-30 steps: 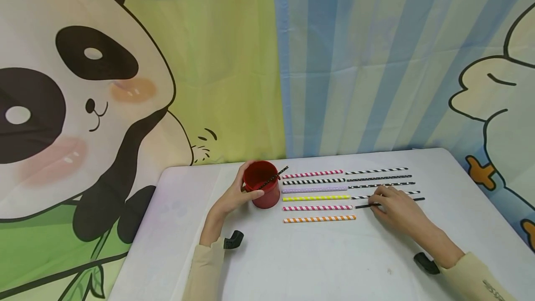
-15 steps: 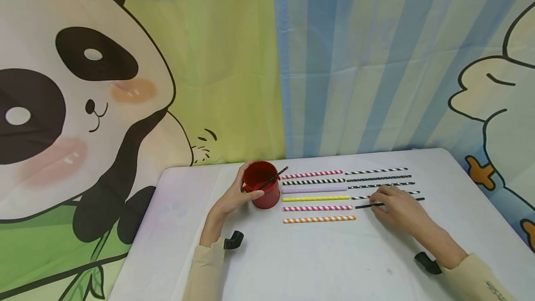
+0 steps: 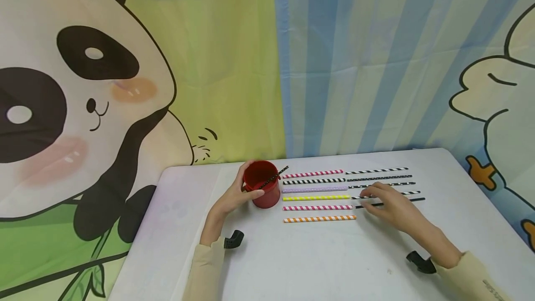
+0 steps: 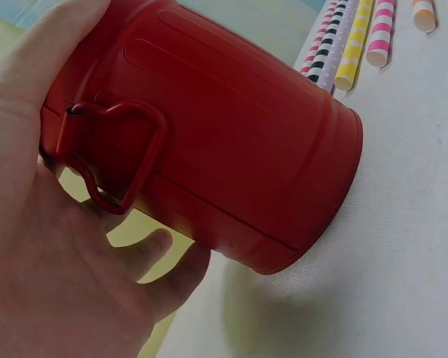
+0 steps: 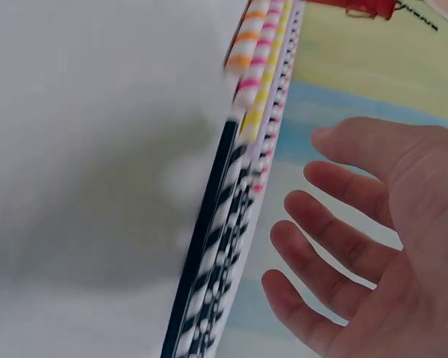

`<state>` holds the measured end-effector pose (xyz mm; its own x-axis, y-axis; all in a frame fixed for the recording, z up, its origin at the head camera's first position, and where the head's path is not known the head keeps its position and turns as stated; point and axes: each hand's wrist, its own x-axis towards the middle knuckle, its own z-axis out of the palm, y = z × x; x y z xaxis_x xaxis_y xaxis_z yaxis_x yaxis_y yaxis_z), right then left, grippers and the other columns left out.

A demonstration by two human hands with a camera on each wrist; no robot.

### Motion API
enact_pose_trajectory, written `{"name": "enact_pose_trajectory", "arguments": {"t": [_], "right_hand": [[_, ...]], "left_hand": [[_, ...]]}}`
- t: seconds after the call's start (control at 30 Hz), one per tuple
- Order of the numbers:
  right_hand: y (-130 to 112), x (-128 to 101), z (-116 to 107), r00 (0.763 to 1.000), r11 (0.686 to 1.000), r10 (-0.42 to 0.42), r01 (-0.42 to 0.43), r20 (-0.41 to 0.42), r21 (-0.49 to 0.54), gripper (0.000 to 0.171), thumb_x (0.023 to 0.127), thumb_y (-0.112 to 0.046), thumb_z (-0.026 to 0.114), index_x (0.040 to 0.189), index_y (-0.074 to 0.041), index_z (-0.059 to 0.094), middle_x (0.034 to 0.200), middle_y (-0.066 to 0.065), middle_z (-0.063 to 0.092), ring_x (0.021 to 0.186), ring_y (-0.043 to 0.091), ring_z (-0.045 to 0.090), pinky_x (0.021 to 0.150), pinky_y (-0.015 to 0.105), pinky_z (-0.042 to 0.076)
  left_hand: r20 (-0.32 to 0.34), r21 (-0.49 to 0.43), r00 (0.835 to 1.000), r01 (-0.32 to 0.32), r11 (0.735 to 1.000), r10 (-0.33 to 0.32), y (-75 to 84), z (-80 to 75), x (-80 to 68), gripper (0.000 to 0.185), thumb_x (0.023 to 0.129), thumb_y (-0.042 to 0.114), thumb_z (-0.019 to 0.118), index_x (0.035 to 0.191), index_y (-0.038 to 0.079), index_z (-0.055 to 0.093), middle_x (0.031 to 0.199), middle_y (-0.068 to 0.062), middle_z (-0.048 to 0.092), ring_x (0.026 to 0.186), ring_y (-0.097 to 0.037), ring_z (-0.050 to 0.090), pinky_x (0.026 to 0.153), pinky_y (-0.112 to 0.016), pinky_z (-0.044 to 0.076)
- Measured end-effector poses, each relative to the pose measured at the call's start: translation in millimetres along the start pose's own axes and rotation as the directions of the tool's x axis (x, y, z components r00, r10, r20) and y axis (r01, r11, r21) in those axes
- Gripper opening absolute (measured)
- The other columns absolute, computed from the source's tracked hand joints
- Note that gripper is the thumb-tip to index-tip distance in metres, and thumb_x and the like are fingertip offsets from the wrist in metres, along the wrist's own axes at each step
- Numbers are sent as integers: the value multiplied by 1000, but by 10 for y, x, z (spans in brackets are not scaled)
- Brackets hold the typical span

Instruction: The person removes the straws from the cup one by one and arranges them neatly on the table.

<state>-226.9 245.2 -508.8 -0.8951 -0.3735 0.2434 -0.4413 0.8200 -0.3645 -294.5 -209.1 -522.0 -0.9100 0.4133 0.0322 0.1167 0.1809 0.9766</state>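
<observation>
My left hand (image 3: pixel 229 199) grips a red metal bucket (image 3: pixel 268 198) around its side, thumb near the rim. A black dotted paper straw (image 3: pixel 283 170) leans in it, one end sticking out past the rim. In the left wrist view, a wire ear (image 4: pixel 158 145) shows on the bucket's side, close to the palm. My right hand (image 3: pixel 394 206) hovers over the lower straws of the right column, near the plain black straw (image 3: pixel 419 199) and a black-and-white striped straw (image 3: pixel 414 193). Its fingers (image 5: pixel 336 231) are spread and loosely bent in the right wrist view, with nothing between them.
Left column on the white table (image 3: pixel 317 264): pink-striped (image 3: pixel 313 174), black-striped (image 3: pixel 313 181), lilac (image 3: pixel 314 190), yellow (image 3: pixel 315 198), pink (image 3: pixel 317 208) and orange-striped (image 3: pixel 319 219) straws. More black-and-white straws (image 3: pixel 378 170) lie beyond my right hand. A printed curtain (image 3: pixel 234 82) hangs behind.
My right hand has shifted left along the black straw, and its fingers have opened away from it. The left hand and bucket stay put.
</observation>
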Motion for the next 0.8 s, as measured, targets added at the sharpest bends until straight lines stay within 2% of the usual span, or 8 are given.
{"name": "enact_pose_trajectory", "arguments": {"t": [0.23,0.4,0.63,0.8], "right_hand": [[-198,65,97,1000,994,15,-14,-13,107,23,90,-20,75,113,-16,71,110,-1,68,100,21,67,81,42,55],[-338,132,198,999,976,10,-2,-35,217,23,90,-17,76,112,-16,70,110,-1,69,99,21,65,81,41,55],[-519,255,351,992,937,-57,93,-115,337,26,88,-9,77,112,-14,68,105,2,69,95,20,65,78,35,56],[-642,329,467,986,909,-76,129,-146,396,27,89,-10,76,113,-15,67,106,3,70,97,22,66,77,34,58]], "left_hand": [[2,4,1000,-3,1000,3,33,4,-2,92,87,19,78,156,36,19,154,2,34,146,-24,28,113,-55,38],[1,6,1000,-1,1000,1,40,3,-5,92,87,20,78,155,39,20,154,2,34,146,-24,28,113,-54,39],[-4,-6,1000,-8,1000,8,7,-5,-8,91,87,17,77,157,33,20,153,1,36,145,-25,29,114,-55,35],[4,5,1000,-26,1000,26,-13,-4,4,91,88,17,76,157,31,20,154,-1,36,144,-25,30,113,-52,37]]}}
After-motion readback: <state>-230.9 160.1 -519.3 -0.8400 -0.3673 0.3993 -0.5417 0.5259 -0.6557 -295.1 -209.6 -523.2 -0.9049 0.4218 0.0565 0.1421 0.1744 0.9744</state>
